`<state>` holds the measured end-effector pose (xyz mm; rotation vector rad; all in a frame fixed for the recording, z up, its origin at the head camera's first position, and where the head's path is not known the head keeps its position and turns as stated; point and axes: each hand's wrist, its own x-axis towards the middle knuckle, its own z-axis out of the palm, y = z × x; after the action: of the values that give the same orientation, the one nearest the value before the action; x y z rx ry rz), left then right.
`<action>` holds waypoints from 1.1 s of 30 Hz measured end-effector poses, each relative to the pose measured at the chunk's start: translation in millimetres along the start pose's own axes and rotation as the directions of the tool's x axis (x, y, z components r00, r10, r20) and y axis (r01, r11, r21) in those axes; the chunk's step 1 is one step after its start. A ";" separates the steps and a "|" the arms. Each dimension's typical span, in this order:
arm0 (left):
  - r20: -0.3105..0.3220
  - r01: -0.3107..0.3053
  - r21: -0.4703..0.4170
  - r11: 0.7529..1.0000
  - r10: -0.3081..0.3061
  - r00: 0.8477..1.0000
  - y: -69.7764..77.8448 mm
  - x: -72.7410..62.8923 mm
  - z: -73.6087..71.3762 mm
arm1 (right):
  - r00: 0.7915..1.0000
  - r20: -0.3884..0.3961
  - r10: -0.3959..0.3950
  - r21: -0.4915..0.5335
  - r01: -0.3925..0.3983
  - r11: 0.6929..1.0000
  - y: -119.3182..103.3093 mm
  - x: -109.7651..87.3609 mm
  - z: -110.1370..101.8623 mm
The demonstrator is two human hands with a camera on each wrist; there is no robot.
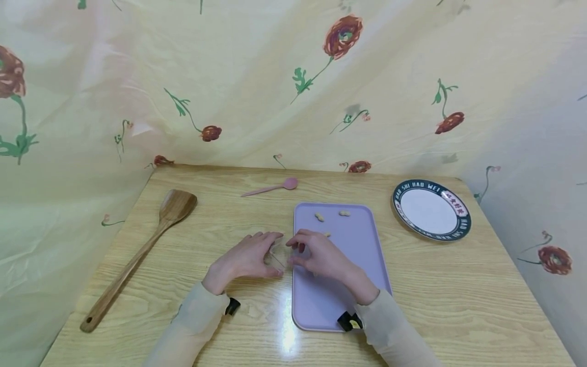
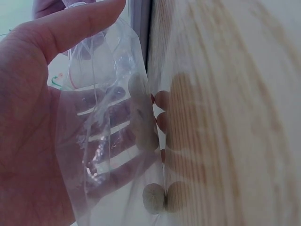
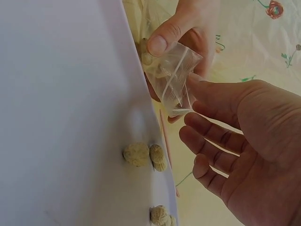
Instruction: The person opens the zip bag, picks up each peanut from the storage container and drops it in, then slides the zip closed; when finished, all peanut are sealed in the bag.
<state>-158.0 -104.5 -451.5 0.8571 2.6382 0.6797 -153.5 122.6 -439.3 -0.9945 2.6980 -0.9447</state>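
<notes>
My left hand (image 1: 247,255) curves round a clear plastic zip bag (image 2: 99,127), its thumb and fingers on either side. Peanuts (image 2: 142,115) show through the film low in the bag, close over the wooden table. The bag's mouth faces my right hand (image 1: 323,257), which hangs over the left edge of the lilac tray (image 1: 339,285). In the right wrist view, the right thumb and fingers are spread apart, with the thumb tip and a fingertip right at the bag's lip. Several peanuts (image 3: 136,154) lie on the tray, toward its far end.
A wooden spatula (image 1: 137,255) lies along the table's left side. Behind the hands is a small pink spoon (image 1: 289,183). A white plate with a dark lettered rim (image 1: 401,196) stands at the right. A floral cloth (image 1: 257,76) hangs behind the table.
</notes>
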 end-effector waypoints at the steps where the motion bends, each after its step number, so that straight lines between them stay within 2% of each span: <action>1: 0.001 0.002 -0.001 1.000 -0.002 1.000 0.2 0.1 0.0 | 1.000 0.003 0.007 0.006 -0.007 1.000 0.0 -0.3 -0.9; 11: 0.004 0.007 0.006 1.000 -0.007 1.000 0.0 -0.1 1.2 | 0.998 -0.059 0.014 0.054 -0.010 0.999 13.1 -1.6 -13.1; 20: 0.008 0.014 0.020 1.000 -0.014 1.000 -0.3 0.8 1.9 | 0.991 -0.110 0.074 0.030 -0.071 0.997 31.8 0.5 -45.6; 27: 0.010 0.016 0.010 1.000 -0.016 1.000 3.0 -0.6 0.7 | 0.977 -0.172 0.125 -0.030 -0.132 0.991 67.2 4.7 -71.9; 33: 0.018 0.017 0.003 1.000 -0.017 1.000 3.8 -1.9 -0.4 | 0.956 -0.179 0.233 -0.106 -0.254 0.961 98.6 2.5 -83.6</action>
<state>-154.9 -103.1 -449.0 0.8373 2.6282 0.6613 -235.1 222.5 -430.6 -0.6026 2.9630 -0.8498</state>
